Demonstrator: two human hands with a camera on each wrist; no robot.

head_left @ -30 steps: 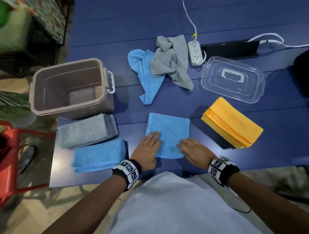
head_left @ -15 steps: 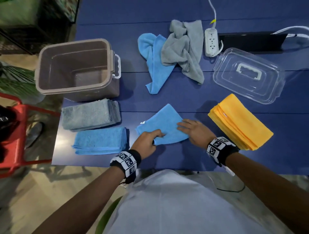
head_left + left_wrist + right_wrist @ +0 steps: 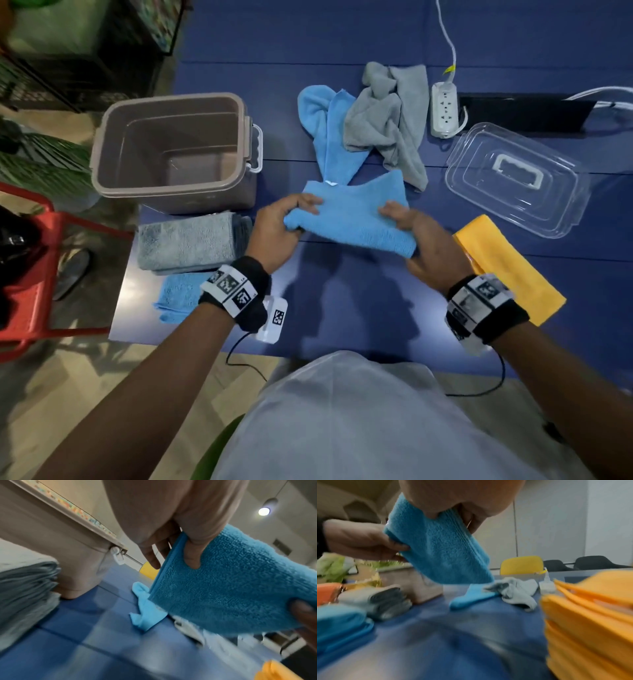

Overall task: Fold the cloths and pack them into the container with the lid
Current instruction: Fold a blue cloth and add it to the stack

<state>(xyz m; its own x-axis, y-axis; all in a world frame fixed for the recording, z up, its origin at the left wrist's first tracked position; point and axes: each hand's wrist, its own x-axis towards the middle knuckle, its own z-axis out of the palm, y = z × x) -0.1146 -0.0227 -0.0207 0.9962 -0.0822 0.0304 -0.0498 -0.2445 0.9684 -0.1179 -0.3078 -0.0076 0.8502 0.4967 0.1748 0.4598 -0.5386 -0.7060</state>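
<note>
A folded blue cloth hangs in the air above the blue table, held at both ends. My left hand pinches its left end and my right hand grips its right end. The empty brown container stands at the left. Its clear lid lies at the right. Folded grey cloths and folded blue cloths lie in front of the container. A folded orange stack lies at the right. An unfolded blue cloth and a grey cloth lie crumpled at the back.
A white power strip with its cable lies at the back beside a flat black object. A red frame stands on the floor left of the table. The table's near edge runs just in front of my body.
The blue cloth lay flat on the table under both hands. Both hands have gripped its ends and raised it off the table, away from me.
</note>
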